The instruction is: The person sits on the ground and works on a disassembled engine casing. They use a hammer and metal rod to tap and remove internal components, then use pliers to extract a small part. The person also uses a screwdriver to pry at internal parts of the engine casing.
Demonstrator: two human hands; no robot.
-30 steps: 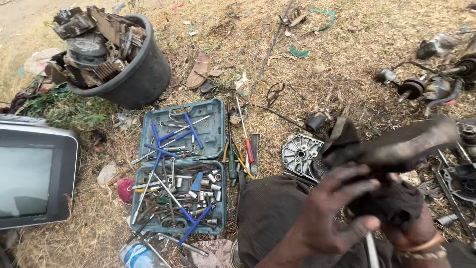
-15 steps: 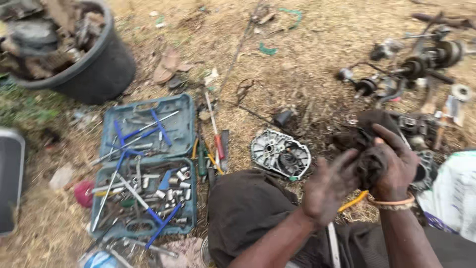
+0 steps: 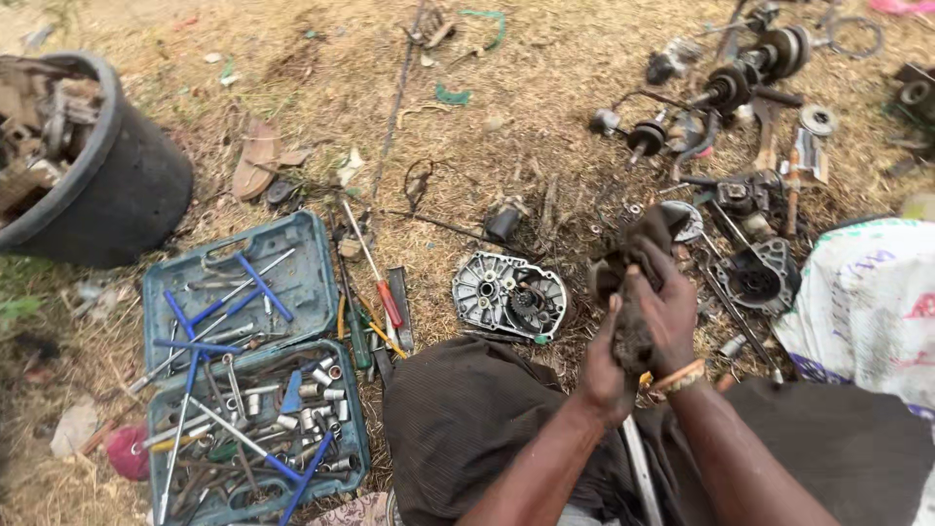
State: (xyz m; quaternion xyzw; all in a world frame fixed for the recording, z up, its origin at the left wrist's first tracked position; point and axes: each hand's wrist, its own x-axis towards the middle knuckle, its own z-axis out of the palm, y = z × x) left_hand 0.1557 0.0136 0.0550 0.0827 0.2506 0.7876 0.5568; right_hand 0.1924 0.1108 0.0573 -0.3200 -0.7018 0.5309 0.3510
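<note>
1. Since the earlier frames the large dark part held up in front of the camera has gone from the hands; both hands have drawn in close together over the lap and now work a dark rag (image 3: 631,282).
2. Left hand (image 3: 604,365): fingers curled shut around the lower end of the rag, gripping it from the left.
3. Right hand (image 3: 672,312): closed over the rag from the right, fingers wrapped across its middle. An orange band (image 3: 679,378) sits on this wrist. Whether anything is wrapped inside the rag cannot be told.
4. The rag stands roughly upright between the two hands, its top end bunched and free above them, over the dry grass just ahead of the knees.
5. A grey metal engine cover (image 3: 509,297), with a gear visible inside it, lies flat on the ground just left of the hands.
6. An open blue-green tool case (image 3: 310,282) lies well to the left, holding sockets, wrenches and blue-handled tools; a red-handled screwdriver (image 3: 388,302) and other hand tools lie beside its right edge.
7. A black tub (image 3: 136,195) of scrap metal parts stands at far left.
8. A second round housing (image 3: 760,278) lies right of the hands, with shafts and gears scattered beyond it.
9. A white printed sack (image 3: 867,302) lies at right.
</note>
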